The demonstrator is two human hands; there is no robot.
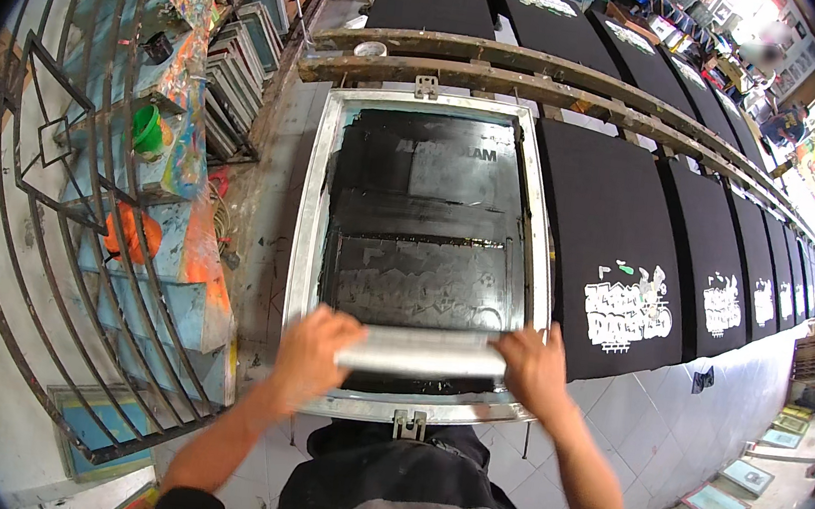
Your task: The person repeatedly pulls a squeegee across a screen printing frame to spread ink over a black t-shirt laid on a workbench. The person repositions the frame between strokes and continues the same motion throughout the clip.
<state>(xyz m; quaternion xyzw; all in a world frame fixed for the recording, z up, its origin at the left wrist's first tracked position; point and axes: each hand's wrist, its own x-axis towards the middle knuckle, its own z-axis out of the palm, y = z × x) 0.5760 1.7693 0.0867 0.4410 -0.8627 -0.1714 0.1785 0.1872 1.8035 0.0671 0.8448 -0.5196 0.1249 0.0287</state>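
A screen-printing frame [306, 233] with a pale metal rim and dark mesh lies in front of me. Across the near part of its mesh runs a silvery squeegee [421, 354], slightly smeared by motion. My left hand [317, 357] is closed around its left end, and my right hand [533, 369] grips the right end. Dark ink covers much of the mesh, and faint design shapes show just beyond the squeegee. Hinge clamps [427, 86] sit at the frame's far and near edges. What lies under the screen is hidden.
Black shirts [614, 208] with white prints line boards to the right; more stand beyond a wooden rail [550, 65]. Metal bars [37, 242] and paint-stained steps holding a green cup [147, 129] are at left. Stacked screens [236, 84] lean nearby. Another person [784, 127] is far right.
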